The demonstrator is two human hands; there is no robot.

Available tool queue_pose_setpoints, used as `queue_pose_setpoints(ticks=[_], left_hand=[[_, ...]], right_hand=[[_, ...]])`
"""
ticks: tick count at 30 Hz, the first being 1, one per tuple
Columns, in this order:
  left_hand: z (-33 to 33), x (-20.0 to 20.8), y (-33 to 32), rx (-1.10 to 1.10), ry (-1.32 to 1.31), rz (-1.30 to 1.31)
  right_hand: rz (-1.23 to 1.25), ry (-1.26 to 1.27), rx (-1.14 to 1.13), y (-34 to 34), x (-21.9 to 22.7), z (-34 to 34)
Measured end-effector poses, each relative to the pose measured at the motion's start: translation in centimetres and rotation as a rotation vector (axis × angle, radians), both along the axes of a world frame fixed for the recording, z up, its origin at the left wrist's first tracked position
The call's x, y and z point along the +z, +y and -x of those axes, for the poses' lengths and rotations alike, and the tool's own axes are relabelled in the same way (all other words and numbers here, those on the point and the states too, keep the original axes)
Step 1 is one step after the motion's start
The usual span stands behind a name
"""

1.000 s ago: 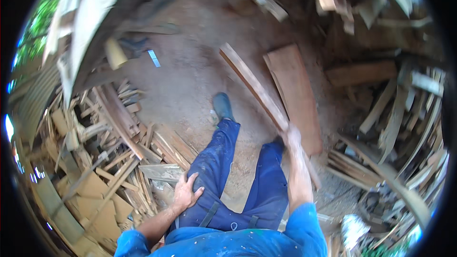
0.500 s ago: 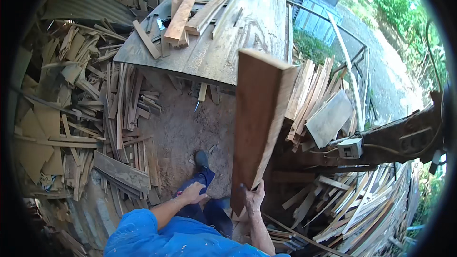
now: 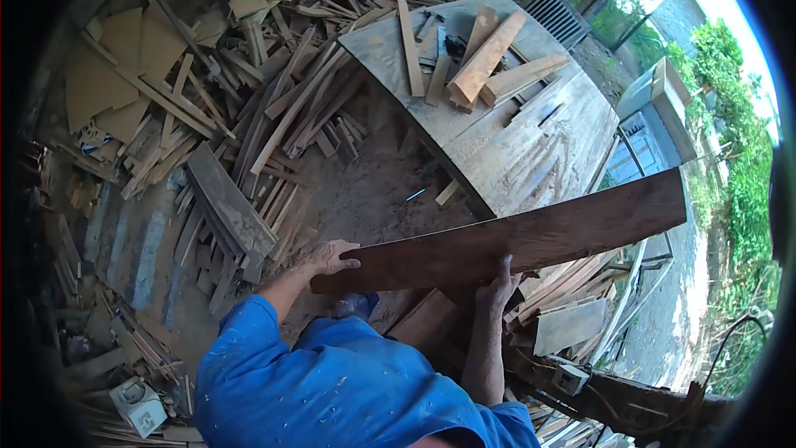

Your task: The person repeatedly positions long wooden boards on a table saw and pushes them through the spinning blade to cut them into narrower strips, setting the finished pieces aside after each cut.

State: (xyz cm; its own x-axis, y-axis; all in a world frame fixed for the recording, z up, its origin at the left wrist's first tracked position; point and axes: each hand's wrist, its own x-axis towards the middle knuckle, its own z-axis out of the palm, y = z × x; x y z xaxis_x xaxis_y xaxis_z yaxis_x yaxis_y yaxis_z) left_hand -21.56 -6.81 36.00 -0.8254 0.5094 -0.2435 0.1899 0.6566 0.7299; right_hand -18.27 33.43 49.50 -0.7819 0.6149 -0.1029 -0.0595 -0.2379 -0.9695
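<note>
A long, wide reddish-brown wooden board (image 3: 514, 236) stretches across in front of me, its far end rising to the right past the table's edge. My left hand (image 3: 332, 258) grips its near left end, thumb on the face and fingers over the far side. Under the lower edge, about mid-length, my right hand (image 3: 499, 284) supports the board with its thumb up against the face; the other fingers are partly hidden. Beyond the board stands a wooden worktable (image 3: 539, 158) carrying several loose planks (image 3: 487, 58).
Scrap wood strips (image 3: 290, 108) are heaped on the left, near a grey plank (image 3: 228, 199). More offcuts (image 3: 564, 286) and a dark beam with a switch box (image 3: 570, 377) lie to the right. A white box-shaped thing (image 3: 138, 406) sits at lower left.
The board has swung from pointing away from me to lying across, its far end now to the right. My left hand has come up and taken its near end. The view has turned.
</note>
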Motion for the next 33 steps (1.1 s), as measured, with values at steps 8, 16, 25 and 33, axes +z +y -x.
queue_pose_setpoints(ticks=[8, 16, 25, 33], left_hand=[[-5.9, 1.7, -4.8, 0.262, -0.053, 0.112], [-12.0, 1.6, -0.4, 0.47, -0.162, 0.281], [-8.6, 4.5, 8.8, 0.549, -0.346, 0.336], [-4.1, 2.3, 10.5, 0.541, -0.435, 0.417]], right_hand=[[0.721, -0.167, 0.098, -2.9, -10.7, 4.7], [0.8, -0.338, 0.21, -1.2, -14.5, 9.2], [0.48, -0.409, 0.471, 5.4, -17.0, 14.4], [-0.953, -0.578, 0.162, 13.4, -19.4, 24.9]])
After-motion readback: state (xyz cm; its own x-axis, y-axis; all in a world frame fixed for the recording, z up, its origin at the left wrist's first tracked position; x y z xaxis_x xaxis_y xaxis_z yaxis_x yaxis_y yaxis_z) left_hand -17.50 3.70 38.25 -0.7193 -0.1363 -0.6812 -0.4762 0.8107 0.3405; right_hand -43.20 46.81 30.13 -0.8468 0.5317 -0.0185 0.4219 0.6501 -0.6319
